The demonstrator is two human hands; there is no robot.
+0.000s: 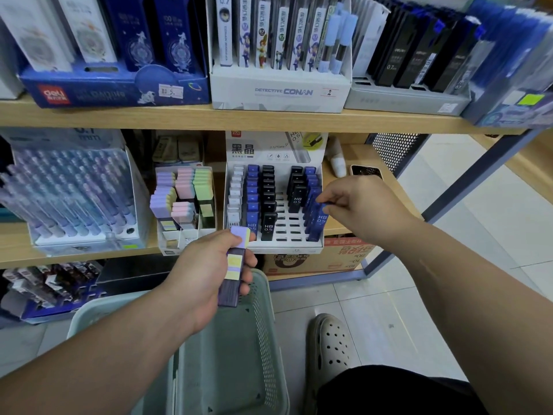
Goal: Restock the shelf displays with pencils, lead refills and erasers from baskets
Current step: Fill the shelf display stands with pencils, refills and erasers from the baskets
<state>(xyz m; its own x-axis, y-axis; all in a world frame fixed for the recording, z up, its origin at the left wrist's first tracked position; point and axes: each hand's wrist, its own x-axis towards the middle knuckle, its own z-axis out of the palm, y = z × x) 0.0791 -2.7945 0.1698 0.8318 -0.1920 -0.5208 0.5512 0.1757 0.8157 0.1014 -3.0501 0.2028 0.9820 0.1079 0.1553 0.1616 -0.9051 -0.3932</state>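
My left hand (206, 274) grips a purple-and-yellow eraser (235, 265) in a dark sleeve, held above the grey-green basket (263, 324). My right hand (362, 205) pinches the top of a blue HB 0.5 lead refill case (318, 218) standing in the right column of the white lead refill display (299, 250) on the middle shelf. That display holds white, blue and black cases, with several slots bare. Left of it stands a white eraser display (167, 250) with pastel purple, pink and green erasers.
A pencil display (74, 193) fills the middle shelf's left. The top shelf carries a blue Deli box (116, 88), a Detective Conan box (281, 94) and black lead cases (419, 55). A phone (366, 170) lies right of the refill display. My shoe (329, 345) is on the tiled floor.
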